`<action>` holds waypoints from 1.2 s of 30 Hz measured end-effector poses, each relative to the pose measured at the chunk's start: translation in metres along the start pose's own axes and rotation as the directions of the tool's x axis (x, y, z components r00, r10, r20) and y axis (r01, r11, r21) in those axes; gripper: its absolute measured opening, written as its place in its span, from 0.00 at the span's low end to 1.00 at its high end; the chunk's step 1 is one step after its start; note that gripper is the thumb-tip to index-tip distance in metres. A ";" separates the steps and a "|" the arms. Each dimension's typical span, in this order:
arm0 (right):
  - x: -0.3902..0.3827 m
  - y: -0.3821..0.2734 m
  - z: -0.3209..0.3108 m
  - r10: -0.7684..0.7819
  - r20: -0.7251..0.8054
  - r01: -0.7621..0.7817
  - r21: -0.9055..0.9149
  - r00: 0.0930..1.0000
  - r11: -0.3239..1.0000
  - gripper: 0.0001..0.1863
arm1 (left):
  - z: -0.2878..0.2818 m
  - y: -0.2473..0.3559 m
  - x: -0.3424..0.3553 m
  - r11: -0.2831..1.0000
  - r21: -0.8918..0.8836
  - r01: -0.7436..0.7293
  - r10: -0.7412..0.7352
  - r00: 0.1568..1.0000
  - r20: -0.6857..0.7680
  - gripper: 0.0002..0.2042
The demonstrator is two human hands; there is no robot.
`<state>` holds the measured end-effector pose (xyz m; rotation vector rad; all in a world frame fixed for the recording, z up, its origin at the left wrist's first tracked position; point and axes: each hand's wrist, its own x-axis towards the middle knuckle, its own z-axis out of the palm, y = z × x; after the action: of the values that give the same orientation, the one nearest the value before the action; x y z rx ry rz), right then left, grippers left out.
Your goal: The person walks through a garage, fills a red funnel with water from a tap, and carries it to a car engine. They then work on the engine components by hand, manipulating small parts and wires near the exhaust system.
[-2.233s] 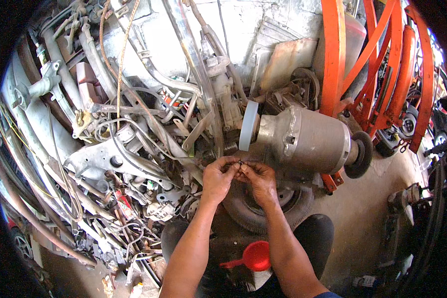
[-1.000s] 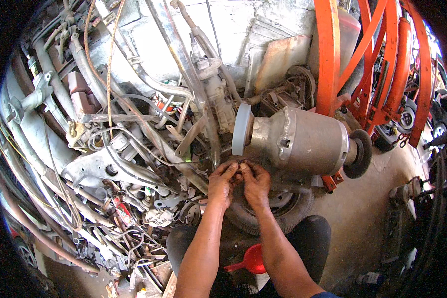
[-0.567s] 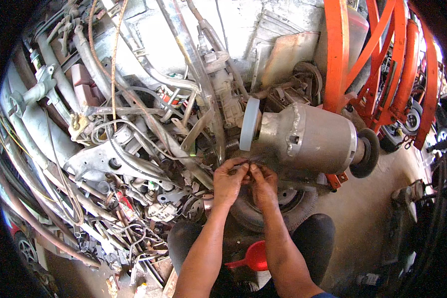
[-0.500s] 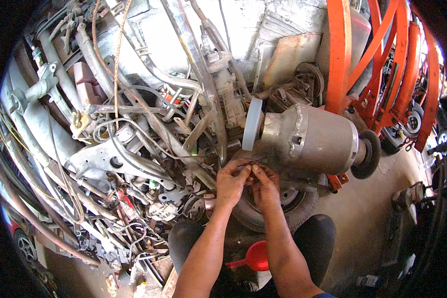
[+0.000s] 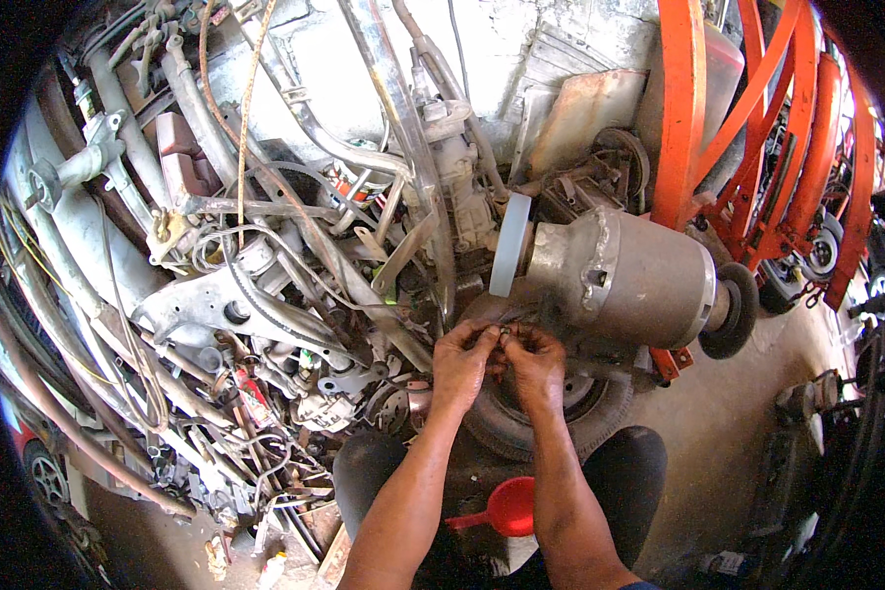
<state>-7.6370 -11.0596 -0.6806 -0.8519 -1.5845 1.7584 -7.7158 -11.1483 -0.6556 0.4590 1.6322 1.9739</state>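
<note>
View shifted slightly | hands [image 5: 459,366] [image 5: 539,370] still together near pale wheel [image 5: 510,246] | pinching tiny dark piece [image 5: 504,333]

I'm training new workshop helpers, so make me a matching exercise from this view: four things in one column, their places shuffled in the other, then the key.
Things
1. Red scoop
2. Pale blue-grey wheel
3. Dark wheel
4. Small dark piece

Places
A. On the right end of the brown metal cylinder
B. Held between the left hand and right hand
C. Seen between the knees
D. On that cylinder's left end

Pairs: 1-C, 2-D, 3-A, 4-B
</note>
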 end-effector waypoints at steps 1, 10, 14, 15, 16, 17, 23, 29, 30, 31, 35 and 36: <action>-0.001 -0.002 0.000 -0.009 -0.010 0.009 -0.049 1.000 0.999 0.11 | 0.000 0.006 -0.002 0.998 0.060 -0.013 0.012 1.000 0.011 0.09; -0.008 0.004 0.012 -0.013 -0.024 0.016 0.121 1.000 0.993 0.11 | -0.016 -0.018 0.010 0.939 -0.242 0.244 -0.247 0.969 0.016 0.12; 0.000 0.026 0.018 -0.052 -0.065 0.065 0.222 0.997 0.973 0.12 | -0.011 -0.013 0.010 0.973 -0.170 0.155 -0.163 0.986 -0.036 0.12; -0.001 0.026 0.019 -0.034 -0.102 0.055 0.208 0.994 0.977 0.12 | -0.009 -0.014 0.011 0.970 -0.186 0.160 -0.169 0.985 -0.032 0.12; -0.005 0.020 0.024 -0.015 -0.132 0.041 0.197 0.991 0.980 0.11 | -0.010 -0.015 0.012 0.966 -0.200 0.163 -0.173 0.984 -0.036 0.12; -0.007 0.017 0.028 0.004 -0.163 0.026 0.186 0.987 0.982 0.10 | -0.010 -0.016 0.012 0.962 -0.215 0.165 -0.178 0.983 -0.039 0.12; 0.004 0.015 0.038 0.061 -0.203 0.006 0.312 0.977 0.950 0.09 | 0.000 -0.014 0.010 0.922 -0.352 0.164 -0.203 0.976 -0.076 0.12; 0.009 0.013 0.047 0.059 -0.258 0.055 0.412 0.964 0.909 0.10 | -0.001 -0.018 0.016 0.950 -0.274 0.148 -0.173 0.982 -0.072 0.14; 0.012 0.015 0.051 0.054 -0.272 0.066 0.415 0.961 0.908 0.11 | -0.001 -0.019 0.016 0.954 -0.278 0.109 -0.138 0.986 -0.089 0.12; 0.016 0.018 0.053 0.051 -0.294 0.079 0.412 0.955 0.908 0.11 | 0.002 -0.019 0.015 0.956 -0.284 0.078 -0.110 0.989 -0.099 0.11; 0.024 0.025 0.054 -0.007 -0.372 0.136 0.324 0.928 0.936 0.12 | 0.012 -0.010 0.010 0.981 -0.195 -0.006 -0.026 0.987 -0.157 0.09; 0.028 0.028 0.053 -0.021 -0.392 0.147 0.295 0.920 0.944 0.12 | 0.014 -0.010 0.013 0.972 -0.233 0.009 -0.045 0.988 -0.150 0.08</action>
<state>-7.6968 -11.0715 -0.7061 -0.8863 -1.0311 1.6062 -7.7165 -11.1281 -0.6638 0.1977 1.4619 2.1920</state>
